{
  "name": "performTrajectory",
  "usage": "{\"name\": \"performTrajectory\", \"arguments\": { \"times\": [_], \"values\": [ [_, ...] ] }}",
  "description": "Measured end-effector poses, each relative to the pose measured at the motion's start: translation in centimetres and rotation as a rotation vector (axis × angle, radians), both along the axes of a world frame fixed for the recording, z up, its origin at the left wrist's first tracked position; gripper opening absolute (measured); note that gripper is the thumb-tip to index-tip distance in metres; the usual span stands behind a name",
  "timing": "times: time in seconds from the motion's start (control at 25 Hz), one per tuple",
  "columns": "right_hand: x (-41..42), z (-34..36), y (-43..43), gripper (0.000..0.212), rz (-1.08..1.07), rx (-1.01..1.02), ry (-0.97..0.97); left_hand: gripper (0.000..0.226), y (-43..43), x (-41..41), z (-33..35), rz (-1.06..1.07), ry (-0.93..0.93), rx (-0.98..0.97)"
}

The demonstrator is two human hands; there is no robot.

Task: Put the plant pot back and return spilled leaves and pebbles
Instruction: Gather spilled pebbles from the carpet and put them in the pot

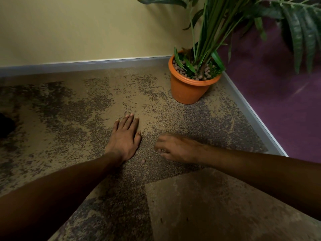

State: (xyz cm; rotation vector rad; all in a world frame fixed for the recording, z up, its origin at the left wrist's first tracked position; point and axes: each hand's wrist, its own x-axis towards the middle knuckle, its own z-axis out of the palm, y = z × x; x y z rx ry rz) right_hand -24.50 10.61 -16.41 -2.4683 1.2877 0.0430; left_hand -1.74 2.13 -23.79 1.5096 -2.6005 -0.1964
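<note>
Now, round orange pot [188, 91] w/ knobbly pebbles [199, 77]

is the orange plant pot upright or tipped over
Upright. The orange pot stands on its base on the carpet in the wall corner, rim facing up, with pebbles inside and the plant rising from it.

The plant pot [191, 89] stood upright on the carpet [69, 119], in the corner where the back wall [86, 28] met the right-hand wall [278, 105]. Pebbles [199, 77] and the plant's stems [208, 42] sat in it. In front of the pot, nearer the person, the left hand [126, 136] lay flat on the carpet. The right hand [175, 148] was just to its right, apart from it. One loose pebble [143, 160] lay between them, on the near side.
</note>
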Motion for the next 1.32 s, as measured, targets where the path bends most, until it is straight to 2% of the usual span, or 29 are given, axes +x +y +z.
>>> {"name": "performTrajectory", "arguments": {
  "times": [0.16,0.44,0.56,0.68,0.76,0.92,1.0,1.16,1.32],
  "values": [
    [-0.4,-0.9,0.1,0.017,0.086,-0.030,-0.009,0.068,0.0,0.0,0.1,0.000,0.003,-0.001],
    [-1.2,0.5,-2.4,0.014,-0.112,-0.156,-0.099,0.067,0.1,0.1,0.0,0.005,-0.006,0.004],
    [-1.7,0.5,-3.1,0.038,-0.145,-0.144,-0.031,0.068,0.1,0.0,0.1,0.010,-0.007,0.007],
    [-1.6,-0.2,-3.0,0.042,-0.289,-0.048,-0.027,0.068,0.1,0.0,0.2,0.010,-0.011,0.009],
    [-1.6,-0.6,-3.1,0.039,-0.332,-0.029,-0.040,0.068,0.1,0.0,0.3,0.010,-0.010,0.009],
    [-1.5,-1.2,-2.6,0.015,-0.261,-0.025,-0.007,0.068,0.1,-0.1,0.4,0.008,0.001,0.012],
    [-1.1,-1.3,-2.3,0.011,-0.270,-0.025,-0.049,0.069,0.2,-0.1,0.5,0.011,-0.002,0.014],
    [0.7,-0.2,-3.8,0.032,-0.325,-0.033,-0.209,0.069,0.2,-0.1,0.5,0.009,-0.001,0.017],
    [3.1,0.2,-5.0,0.040,-0.292,0.022,-0.229,0.070,0.2,-0.1,0.6,0.007,-0.008,0.023]
  ]
}}
